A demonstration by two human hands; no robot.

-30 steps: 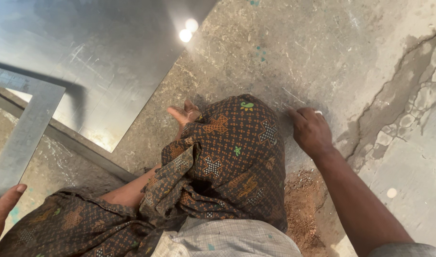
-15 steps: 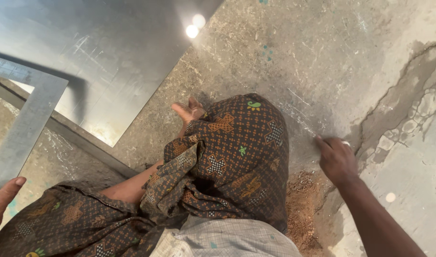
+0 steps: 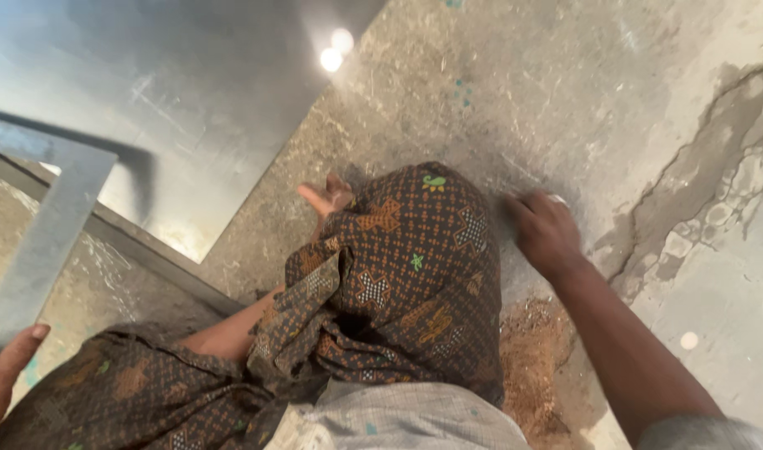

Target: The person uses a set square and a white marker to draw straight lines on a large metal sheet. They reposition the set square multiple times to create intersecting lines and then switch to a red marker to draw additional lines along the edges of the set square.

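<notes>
The person sits on a rough concrete floor (image 3: 615, 100). The right hand (image 3: 546, 233) presses down beside the knee, fingers curled over something small and pale that cannot be identified. The left hand (image 3: 6, 375), fingers loosely open, touches the near end of a flat metal bar (image 3: 52, 237), whose long axis runs away up-right. Sawdust (image 3: 535, 367) lies unswept, so work seems unfinished.

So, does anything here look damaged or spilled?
Yes. The concrete floor is cracked and flaking right of the right hand, and a pile of reddish sawdust lies loose beside the patterned cloth.
</notes>
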